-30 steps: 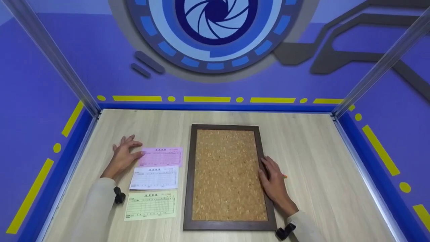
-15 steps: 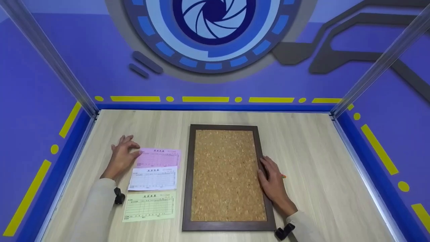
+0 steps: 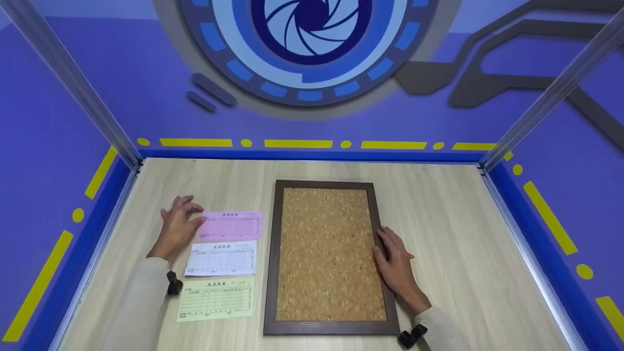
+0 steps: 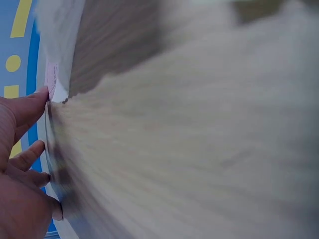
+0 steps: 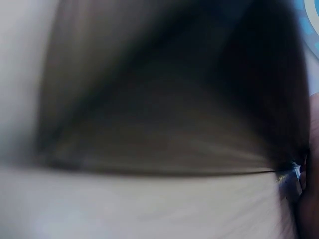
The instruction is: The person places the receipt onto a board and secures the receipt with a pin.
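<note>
A cork board (image 3: 329,253) in a dark wooden frame lies flat in the middle of the table. My right hand (image 3: 396,265) rests flat on its right frame edge, fingers straight. Something small and orange (image 3: 412,256) peeks out beside this hand. Left of the board lie three paper slips in a column: pink (image 3: 229,225), white (image 3: 222,258), pale yellow (image 3: 217,298). My left hand (image 3: 177,225) touches the left edge of the pink slip (image 4: 51,79) with its thumb, fingers spread and relaxed. The right wrist view is a dark blur.
The light wooden table (image 3: 458,253) is boxed in by purple walls with blue and yellow trim; metal posts (image 3: 73,83) stand at the back corners. Bare tabletop lies right of the board and behind it.
The pink slip has shifted slightly left and straightened under my left thumb. My right hand and the board have stayed put.
</note>
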A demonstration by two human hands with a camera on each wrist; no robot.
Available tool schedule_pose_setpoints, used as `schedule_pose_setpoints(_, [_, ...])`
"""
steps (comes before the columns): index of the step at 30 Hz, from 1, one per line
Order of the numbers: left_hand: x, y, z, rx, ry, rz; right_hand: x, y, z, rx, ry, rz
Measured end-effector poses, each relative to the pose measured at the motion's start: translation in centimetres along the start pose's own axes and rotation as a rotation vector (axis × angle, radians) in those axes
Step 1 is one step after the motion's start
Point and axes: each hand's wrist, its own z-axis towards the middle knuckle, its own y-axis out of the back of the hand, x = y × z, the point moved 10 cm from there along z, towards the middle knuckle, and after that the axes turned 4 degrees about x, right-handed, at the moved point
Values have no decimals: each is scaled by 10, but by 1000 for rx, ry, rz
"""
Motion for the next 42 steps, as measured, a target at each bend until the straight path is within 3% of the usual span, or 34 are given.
schedule_pose_setpoints(8, [-2,0,3,10,15,21,0,1,-1,-12,8,5])
schedule_pose_setpoints(17, [-3,1,10,75,69,38,0,0,-1,-3,-6,16])
schedule_pose_setpoints(26, [-3,1,12,75,83,24,2,1,0,-13,17,16])
schedule_pose_setpoints(36, [-12,17,13,-45,96,-60,3,3,0,-22,27,25])
schedule_pose_setpoints(42, [-21,25,9,-87,74,-18,2,2,0,-26,34,29])
